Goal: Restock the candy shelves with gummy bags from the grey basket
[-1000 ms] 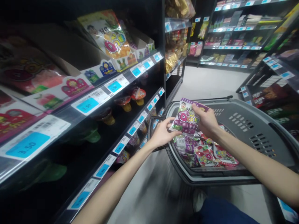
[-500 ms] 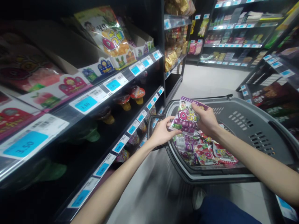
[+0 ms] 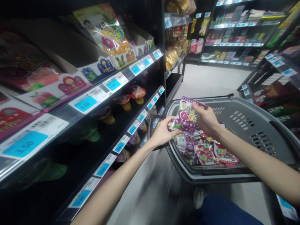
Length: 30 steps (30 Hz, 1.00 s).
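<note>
A purple bag of grape gummy candy (image 3: pixel 185 117) is held up over the near left part of a grey shopping basket (image 3: pixel 243 109). My right hand (image 3: pixel 207 118) grips its upper right side, thumb across the front. At the bag's lower left edge, my left hand (image 3: pixel 162 131) has its fingers and thumb closed round the corner; the fingertips are partly hidden. Below lie more purple candy bags (image 3: pixel 185 143) and several red candy bags (image 3: pixel 206 153) inside the basket.
Shelves with blue price tags (image 3: pixel 85 103) run along the left. On them stand a yellow candy bag (image 3: pixel 105 34), open display boxes and jelly cups (image 3: pixel 138 93). Another rack (image 3: pixel 278 84) stands at right. Tiled floor (image 3: pixel 201 81) stretches to far shelves. My shoe (image 3: pixel 199 198) shows beneath the basket.
</note>
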Available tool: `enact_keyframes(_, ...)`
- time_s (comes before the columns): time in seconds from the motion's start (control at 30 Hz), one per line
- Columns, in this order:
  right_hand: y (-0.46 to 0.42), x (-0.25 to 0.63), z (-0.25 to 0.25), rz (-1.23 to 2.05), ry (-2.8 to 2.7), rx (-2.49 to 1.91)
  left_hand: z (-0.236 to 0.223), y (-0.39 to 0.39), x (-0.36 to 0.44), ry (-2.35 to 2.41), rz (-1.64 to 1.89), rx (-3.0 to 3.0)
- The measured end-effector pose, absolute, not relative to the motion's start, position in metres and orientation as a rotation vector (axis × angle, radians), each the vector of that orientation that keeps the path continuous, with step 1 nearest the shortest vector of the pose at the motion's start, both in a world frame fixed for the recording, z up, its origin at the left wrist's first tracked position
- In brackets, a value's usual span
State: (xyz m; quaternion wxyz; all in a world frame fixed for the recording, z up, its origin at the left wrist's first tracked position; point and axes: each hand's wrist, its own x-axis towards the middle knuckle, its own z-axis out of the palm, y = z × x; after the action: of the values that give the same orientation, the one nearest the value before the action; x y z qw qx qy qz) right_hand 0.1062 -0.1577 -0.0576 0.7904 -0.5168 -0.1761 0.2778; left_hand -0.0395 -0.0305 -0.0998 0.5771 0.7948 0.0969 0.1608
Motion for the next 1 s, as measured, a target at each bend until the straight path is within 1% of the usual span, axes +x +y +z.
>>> enact_keyframes(0.23, -0.156, 0.115, -0.070, 0.630, -0.309, -1.245, -0.097, -0.032, -0.041, 0.233, 0.410, 1.973)
enact_keyframes(0.37, -0.156, 0.114, -0.078, 0.827, -0.239, -1.293, -0.098, -0.035, -0.040, 0.291, 0.580, 2.173)
enact_keyframes(0.43, -0.156, 0.112, -0.078, 0.970, -0.253, -1.240, -0.100, -0.037, -0.041, 0.186, 0.723, 2.293)
enact_keyframes(0.53, -0.158, 0.107, -0.077, 1.112, -0.356, -1.093, -0.104, -0.040, -0.044, -0.120, 0.930, 2.543)
enact_keyframes(0.63, -0.159, 0.104, -0.075, 1.099, -0.470, -1.000, -0.103, -0.044, -0.048, -0.478, 1.092, 2.742)
enact_keyframes(0.73, -0.159, 0.100, -0.072, 1.008, -0.479, -0.999, -0.101, -0.047, -0.050, -0.756, 1.127, 2.752)
enact_keyframes(0.87, -0.159, 0.093, -0.068, 0.982, -0.482, -1.021, -0.099, -0.049, -0.048, -0.856, 1.150, 2.817)
enact_keyframes(1.0, -0.160, 0.089, -0.066, 0.962, -0.473, -1.035, -0.100, -0.050, -0.048, -0.836, 1.043, 2.827)
